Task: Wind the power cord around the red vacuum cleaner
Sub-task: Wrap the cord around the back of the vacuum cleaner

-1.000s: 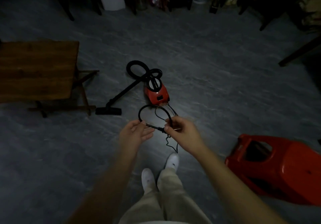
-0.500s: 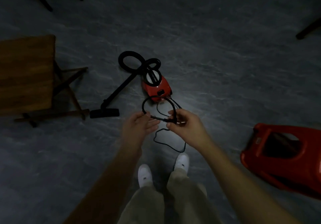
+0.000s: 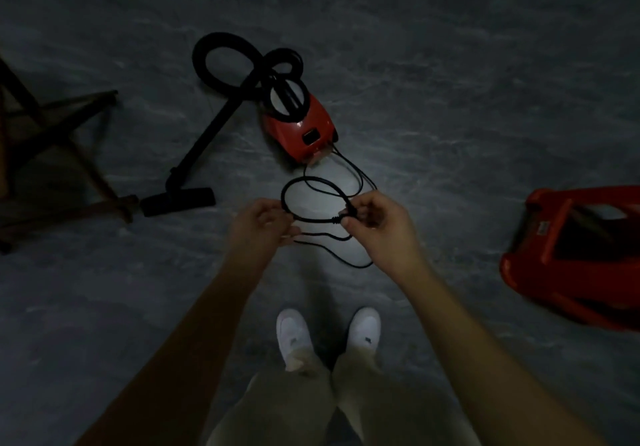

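Observation:
A small red vacuum cleaner [image 3: 300, 130] lies on the dark floor ahead of me, its black hose [image 3: 221, 56] looped behind it. The black power cord [image 3: 313, 219] runs from the vacuum's near end to my hands, forming a loop between them. My right hand [image 3: 375, 226] pinches the cord near its plug end. My left hand [image 3: 259, 227] grips the other side of the loop. A slack strand hangs below both hands.
The vacuum's black wand and floor nozzle [image 3: 178, 201] lie to the left. A wooden folding table's legs [image 3: 52, 155] stand at far left. A red plastic stool [image 3: 575, 255] lies on its side at right. My white shoes [image 3: 327, 335] are below.
The view has tilted downward, so the vacuum and my hands sit lower and closer. The hands have stayed together on the cord loop, and the hanging slack has shifted slightly.

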Tool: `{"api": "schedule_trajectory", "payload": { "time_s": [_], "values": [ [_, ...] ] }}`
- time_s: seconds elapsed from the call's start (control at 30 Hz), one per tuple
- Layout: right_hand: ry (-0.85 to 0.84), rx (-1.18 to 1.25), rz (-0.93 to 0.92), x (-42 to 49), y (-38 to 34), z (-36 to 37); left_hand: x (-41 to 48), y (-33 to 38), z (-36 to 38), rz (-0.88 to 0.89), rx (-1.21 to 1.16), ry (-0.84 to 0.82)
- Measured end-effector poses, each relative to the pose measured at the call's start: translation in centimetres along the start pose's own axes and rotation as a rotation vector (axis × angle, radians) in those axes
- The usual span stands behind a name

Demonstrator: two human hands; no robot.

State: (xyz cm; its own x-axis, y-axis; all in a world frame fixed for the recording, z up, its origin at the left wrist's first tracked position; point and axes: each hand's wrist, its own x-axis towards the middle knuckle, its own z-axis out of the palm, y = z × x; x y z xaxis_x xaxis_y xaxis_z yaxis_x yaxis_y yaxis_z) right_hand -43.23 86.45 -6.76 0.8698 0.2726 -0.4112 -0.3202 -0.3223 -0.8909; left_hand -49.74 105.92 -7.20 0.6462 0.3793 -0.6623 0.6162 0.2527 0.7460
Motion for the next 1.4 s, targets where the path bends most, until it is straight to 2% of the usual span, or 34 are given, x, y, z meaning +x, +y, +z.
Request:
{"api": "schedule_trajectory", "payload": {
  "time_s": [0.1,0.27,0.37,0.63,0.73,0.8,0.9,1.0,1.13,1.27,1.4],
  "values": [
    [0.026,-0.049,-0.022,1.8,3.1,-0.5,2.1,-2.3,0.6,0.148,0.173,-0.006],
    [0.01,-0.147,-0.047,6.6,8.2,-1.4,7.2,-5.7,2.0,0.489,0.609,-0.046],
    [0.025,-0.167,-0.091,10.2,10.4,-1.6,11.4,-6.9,3.1,0.574,0.662,-0.01],
    [0.009,-0.353,-0.291,19.0,13.7,-1.5,21.5,-7.2,6.7,0.964,0.719,0.008],
    [0.033,-0.305,-0.383,22.3,12.8,-1.9,24.6,-7.9,7.3,0.986,0.663,0.072],
    [0.022,-0.209,-0.375,23.5,12.7,-2.1,25.8,-8.2,7.3,0.971,0.655,0.097],
    [0.021,-0.104,-0.335,23.8,12.8,-2.0,25.8,-7.7,7.5,0.9,0.592,0.052],
    [0.097,0.039,-0.316,23.2,12.7,-1.4,25.0,-7.3,7.3,0.802,0.407,-0.009],
    [0.152,0.143,-0.282,22.9,13.3,0.0,24.2,-7.7,7.1,0.737,0.3,-0.06],
    [0.152,0.105,-0.361,22.8,12.9,0.6,24.7,-6.4,7.3,0.709,0.213,-0.04],
    [0.119,-0.046,-0.409,21.3,12.1,0.3,24.1,-6.0,7.0,0.711,0.222,-0.043]
  ]
}}
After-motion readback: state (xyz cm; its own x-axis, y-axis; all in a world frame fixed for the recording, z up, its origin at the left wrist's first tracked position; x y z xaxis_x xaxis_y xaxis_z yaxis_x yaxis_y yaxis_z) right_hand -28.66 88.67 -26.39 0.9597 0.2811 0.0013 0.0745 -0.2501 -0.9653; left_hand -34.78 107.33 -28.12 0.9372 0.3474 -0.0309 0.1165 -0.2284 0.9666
